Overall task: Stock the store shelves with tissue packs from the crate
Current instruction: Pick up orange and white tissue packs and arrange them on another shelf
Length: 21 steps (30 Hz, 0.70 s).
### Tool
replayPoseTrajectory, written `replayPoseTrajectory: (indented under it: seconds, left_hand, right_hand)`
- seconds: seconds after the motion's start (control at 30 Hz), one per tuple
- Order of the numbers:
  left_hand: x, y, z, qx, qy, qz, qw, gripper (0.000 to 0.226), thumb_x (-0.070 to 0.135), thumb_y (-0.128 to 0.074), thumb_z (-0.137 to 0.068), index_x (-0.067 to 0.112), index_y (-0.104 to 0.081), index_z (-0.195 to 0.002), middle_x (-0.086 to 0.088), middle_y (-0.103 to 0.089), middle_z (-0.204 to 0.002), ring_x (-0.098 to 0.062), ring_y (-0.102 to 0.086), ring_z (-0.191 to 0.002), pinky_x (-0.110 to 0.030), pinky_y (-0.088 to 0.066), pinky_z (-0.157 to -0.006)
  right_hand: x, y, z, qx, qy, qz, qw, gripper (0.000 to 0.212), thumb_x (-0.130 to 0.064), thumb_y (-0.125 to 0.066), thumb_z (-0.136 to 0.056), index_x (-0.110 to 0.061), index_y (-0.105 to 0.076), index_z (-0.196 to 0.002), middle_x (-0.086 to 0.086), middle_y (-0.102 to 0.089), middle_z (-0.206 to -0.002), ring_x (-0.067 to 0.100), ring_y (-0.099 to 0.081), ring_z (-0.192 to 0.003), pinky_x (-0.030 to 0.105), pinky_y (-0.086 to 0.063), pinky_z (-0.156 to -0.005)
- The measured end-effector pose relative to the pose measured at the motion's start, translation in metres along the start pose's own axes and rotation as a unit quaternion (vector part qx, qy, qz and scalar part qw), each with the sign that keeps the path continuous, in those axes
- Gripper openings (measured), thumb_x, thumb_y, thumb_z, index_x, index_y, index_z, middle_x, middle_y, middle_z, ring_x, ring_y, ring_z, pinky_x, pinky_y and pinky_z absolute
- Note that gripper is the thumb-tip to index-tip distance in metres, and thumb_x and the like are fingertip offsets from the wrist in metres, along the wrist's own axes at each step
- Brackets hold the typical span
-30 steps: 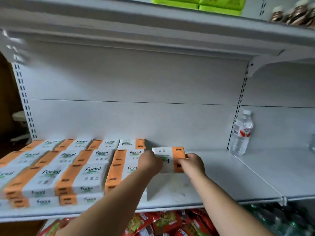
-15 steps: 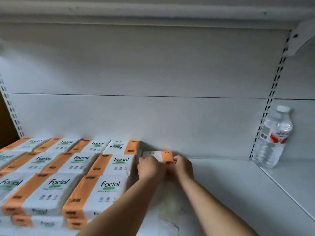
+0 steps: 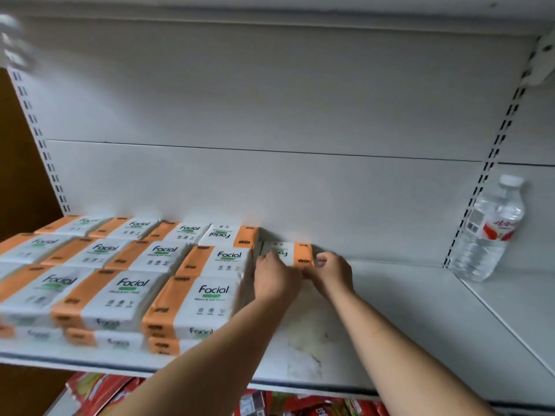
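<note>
Left hand (image 3: 274,277) and right hand (image 3: 332,273), fingers curled, seemingly pinch the far pack (image 3: 285,253); light, soft, hold its 2 ends.

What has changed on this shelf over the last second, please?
The tissue pack moved away from the person, from above the middle of the shelf to its back, at the rear panel beside the stacked Facial packs. The left hand and right hand went with it and still hold it. The stack and the water bottle stayed put.
</note>
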<state>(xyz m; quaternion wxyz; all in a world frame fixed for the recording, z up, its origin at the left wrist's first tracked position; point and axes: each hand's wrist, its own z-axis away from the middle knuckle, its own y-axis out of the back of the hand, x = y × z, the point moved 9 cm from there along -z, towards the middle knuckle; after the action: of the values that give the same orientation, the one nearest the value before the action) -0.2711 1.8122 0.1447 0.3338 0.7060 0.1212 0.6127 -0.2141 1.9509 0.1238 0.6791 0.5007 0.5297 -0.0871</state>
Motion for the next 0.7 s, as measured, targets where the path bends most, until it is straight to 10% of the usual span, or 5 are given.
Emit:
replayPoseTrajectory:
  seconds: [0.13,0.47,0.7]
  left_hand:
    - [0.006,0.033,0.03,0.009,-0.061,0.062,0.996,0.043,0.003,-0.044,-0.083,0.008,-0.055,-0.124,-0.012,-0.059,-0.125,-0.028,-0.052,-0.118,-0.028,-0.039,-0.093]
    - [-0.074,0.108,0.141,-0.029,-0.238,0.183,0.953,0.027,-0.002,-0.049,-0.085,0.002,-0.064,-0.107,-0.014,-0.068,-0.105,-0.027,-0.061,-0.101,-0.022,-0.041,-0.084]
    - [-0.237,0.079,0.174,-0.116,-0.138,0.12,0.976,0.024,0.007,-0.05,-0.087,0.007,-0.063,-0.106,-0.009,-0.066,-0.105,-0.024,-0.06,-0.101,-0.029,-0.046,-0.086]
  right_hand:
    - [-0.007,0.017,0.044,0.042,0.004,-0.089,0.995,0.03,-0.016,-0.071,-0.076,-0.005,-0.066,-0.104,0.01,-0.068,-0.106,0.024,-0.06,-0.101,0.028,-0.043,-0.083]
    - [-0.009,-0.02,0.226,0.171,0.032,-0.141,0.975,0.011,-0.005,-0.068,-0.079,-0.013,-0.068,-0.086,0.003,-0.066,-0.08,0.017,-0.061,-0.078,0.03,-0.047,-0.077]
    - [0.088,-0.141,0.33,0.154,-0.143,-0.174,0.962,0.011,-0.006,-0.064,-0.082,-0.017,-0.065,-0.079,0.003,-0.065,-0.077,0.021,-0.058,-0.078,0.03,-0.045,-0.075]
